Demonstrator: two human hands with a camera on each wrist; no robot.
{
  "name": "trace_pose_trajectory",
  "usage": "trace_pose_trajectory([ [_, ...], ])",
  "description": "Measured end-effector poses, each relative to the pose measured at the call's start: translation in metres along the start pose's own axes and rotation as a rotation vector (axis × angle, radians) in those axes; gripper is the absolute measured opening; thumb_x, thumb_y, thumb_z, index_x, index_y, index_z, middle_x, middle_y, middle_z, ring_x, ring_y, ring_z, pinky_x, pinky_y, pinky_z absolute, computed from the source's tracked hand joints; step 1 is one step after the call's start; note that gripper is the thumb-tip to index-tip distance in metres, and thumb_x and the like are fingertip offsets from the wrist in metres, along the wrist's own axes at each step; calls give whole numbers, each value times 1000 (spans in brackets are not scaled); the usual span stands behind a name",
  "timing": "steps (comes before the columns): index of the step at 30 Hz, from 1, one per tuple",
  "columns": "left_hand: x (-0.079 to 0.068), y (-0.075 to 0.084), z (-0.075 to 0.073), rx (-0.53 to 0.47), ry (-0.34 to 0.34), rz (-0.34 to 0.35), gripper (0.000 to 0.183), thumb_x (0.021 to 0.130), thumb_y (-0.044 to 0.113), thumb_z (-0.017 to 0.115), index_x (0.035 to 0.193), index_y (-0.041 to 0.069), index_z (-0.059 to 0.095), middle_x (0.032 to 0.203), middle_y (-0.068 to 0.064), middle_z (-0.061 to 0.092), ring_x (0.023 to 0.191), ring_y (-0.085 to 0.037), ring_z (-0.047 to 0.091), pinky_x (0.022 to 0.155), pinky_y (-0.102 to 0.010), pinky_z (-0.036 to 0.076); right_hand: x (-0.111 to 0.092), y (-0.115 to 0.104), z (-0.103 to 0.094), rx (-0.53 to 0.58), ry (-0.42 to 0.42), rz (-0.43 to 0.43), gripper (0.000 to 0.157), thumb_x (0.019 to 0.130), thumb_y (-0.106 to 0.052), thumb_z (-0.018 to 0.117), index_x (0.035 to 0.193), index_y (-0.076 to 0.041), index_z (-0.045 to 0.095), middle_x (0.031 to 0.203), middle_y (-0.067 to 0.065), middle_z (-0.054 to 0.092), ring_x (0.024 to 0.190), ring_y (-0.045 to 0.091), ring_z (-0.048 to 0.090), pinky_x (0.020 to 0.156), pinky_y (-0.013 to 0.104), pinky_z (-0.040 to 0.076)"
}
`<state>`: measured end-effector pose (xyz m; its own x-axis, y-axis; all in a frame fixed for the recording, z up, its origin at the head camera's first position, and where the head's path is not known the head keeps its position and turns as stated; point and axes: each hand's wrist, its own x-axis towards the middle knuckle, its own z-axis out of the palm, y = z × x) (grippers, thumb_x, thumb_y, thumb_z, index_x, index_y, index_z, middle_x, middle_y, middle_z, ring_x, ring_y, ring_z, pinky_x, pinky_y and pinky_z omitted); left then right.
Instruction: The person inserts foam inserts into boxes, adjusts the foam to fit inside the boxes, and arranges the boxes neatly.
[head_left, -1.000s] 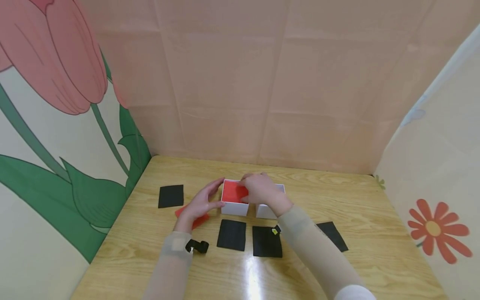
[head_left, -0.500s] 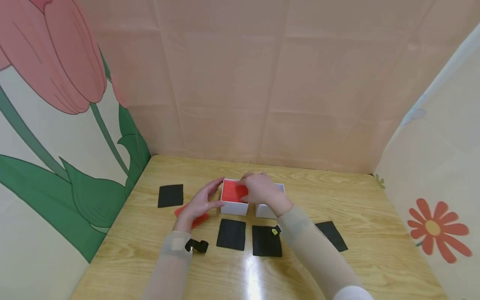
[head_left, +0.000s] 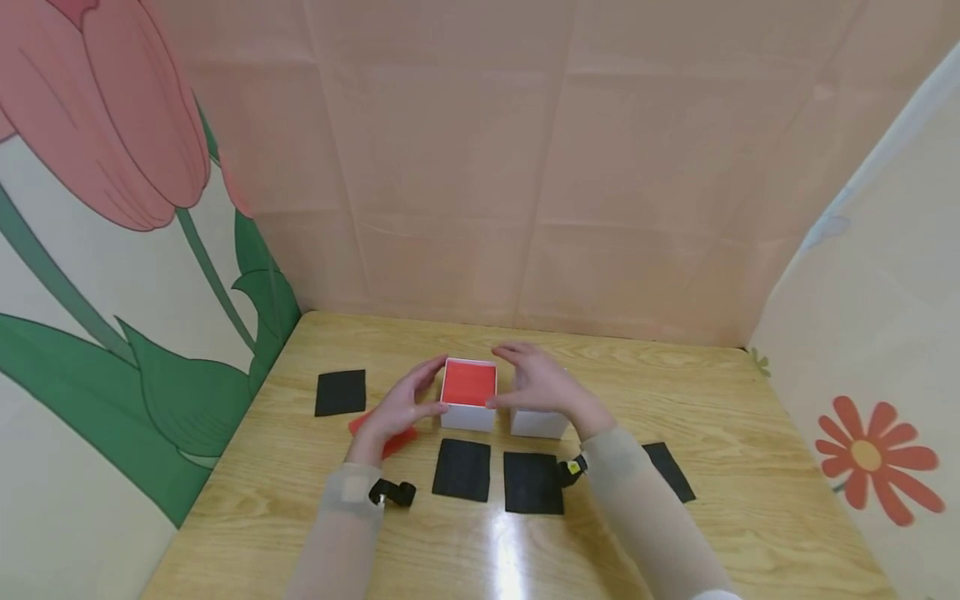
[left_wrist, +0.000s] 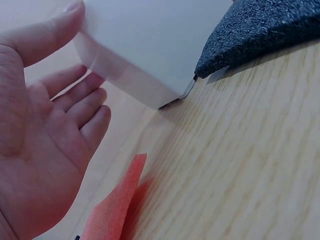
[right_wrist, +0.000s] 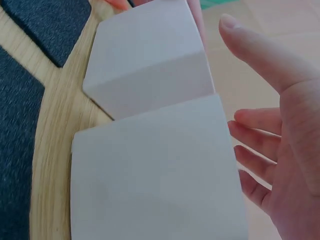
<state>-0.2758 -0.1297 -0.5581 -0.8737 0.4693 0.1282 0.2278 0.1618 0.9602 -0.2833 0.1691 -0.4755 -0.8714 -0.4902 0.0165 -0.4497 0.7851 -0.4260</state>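
Observation:
A white box stands mid-table with a red foam square lying inside, flat below its rim. My left hand rests against the box's left side, thumb near the front corner and fingers toward the back one. In the left wrist view its fingertips sit right at the box wall. Over the gap toward a second white box, my right hand spreads with nothing between thumb and fingers. That second box, partly hidden by the right hand, fills the right wrist view's foreground.
Black foam squares lie in front, one left and one right. Another black square is at the back left, and one shows beside the right sleeve. A loose red foam piece lies under the left hand.
My right hand has come out of the box, lifting off the red foam and moving right with its fingers opened out. The left hand has stayed in place.

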Motion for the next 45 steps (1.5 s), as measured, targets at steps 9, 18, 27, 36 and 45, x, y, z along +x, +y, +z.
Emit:
trace_pose_trajectory([
  [9,-2,0,-2,5,1,5,91,94,12,84,169,8,32,173,-3,33,160,-25,28,128,-44,27,-4,1,5,-74,0,-28,103,77,-72,84,157,-14,56,156,10,56,146,36,42,115,71,30],
  [18,-2,0,-1,4,5,10,90,94,11,84,169,10,33,173,-2,33,160,-24,29,128,-44,27,-5,0,8,-88,-4,-19,102,77,-71,84,158,-15,56,157,9,56,147,36,44,116,70,28],
  [27,-3,0,-2,-1,4,14,90,94,14,84,169,12,34,173,-3,33,160,-26,28,128,-44,27,0,-4,8,-72,-35,-36,107,76,-69,88,161,-14,51,162,11,51,149,37,45,122,67,30],
  [36,-3,-2,-1,-9,3,8,90,94,12,84,169,12,34,173,-2,33,160,-24,28,128,-45,27,2,-5,8,2,-79,-46,102,77,-56,93,159,-9,52,161,12,51,149,34,47,118,51,45],
  [45,-3,-1,-2,-12,-1,-4,90,94,14,85,169,17,35,174,-2,32,161,-25,27,128,-46,26,5,-6,6,19,-96,-32,100,77,-51,95,158,-8,54,160,11,53,147,33,50,116,51,47],
])
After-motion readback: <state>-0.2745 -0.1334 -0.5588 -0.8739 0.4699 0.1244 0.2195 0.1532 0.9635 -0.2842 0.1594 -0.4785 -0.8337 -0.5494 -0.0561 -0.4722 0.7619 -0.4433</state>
